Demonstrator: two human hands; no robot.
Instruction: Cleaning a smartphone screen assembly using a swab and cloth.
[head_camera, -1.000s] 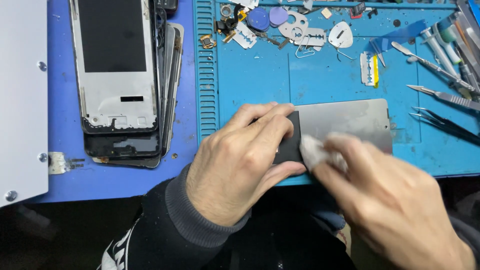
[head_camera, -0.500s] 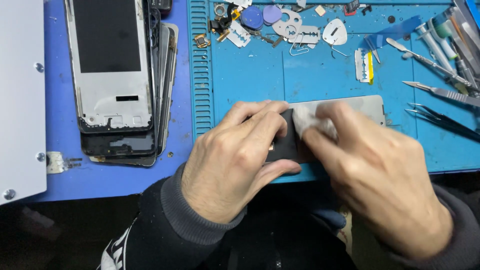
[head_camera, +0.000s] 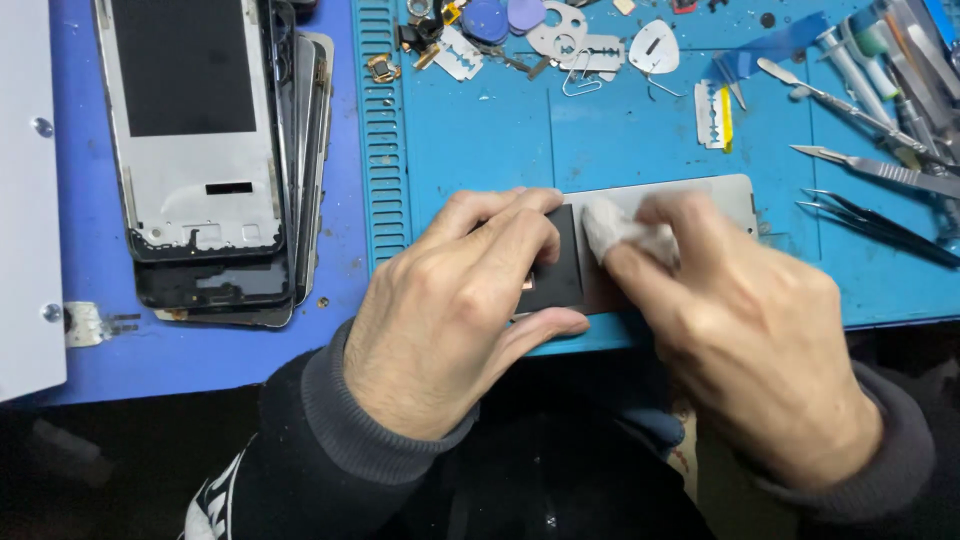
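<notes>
A flat phone screen panel (head_camera: 722, 192), grey with a dark end, lies on the teal work mat (head_camera: 620, 130) near its front edge. My left hand (head_camera: 455, 305) presses down on the panel's dark left end, fingers over the top edge and thumb along the near edge. My right hand (head_camera: 745, 320) pinches a small white wipe (head_camera: 625, 232) and holds it against the panel's middle. Both hands hide most of the panel.
A stack of phone frames and screens (head_camera: 215, 160) lies on the blue mat at left, beside a white panel (head_camera: 25, 190). Razor blades (head_camera: 712, 112), picks (head_camera: 655, 48), tweezers (head_camera: 880, 225) and a scalpel (head_camera: 880, 170) are spread along the mat's back and right.
My right hand with the wipe has moved up and left across the panel, from its near edge to its middle. My left hand has kept holding the dark end.
</notes>
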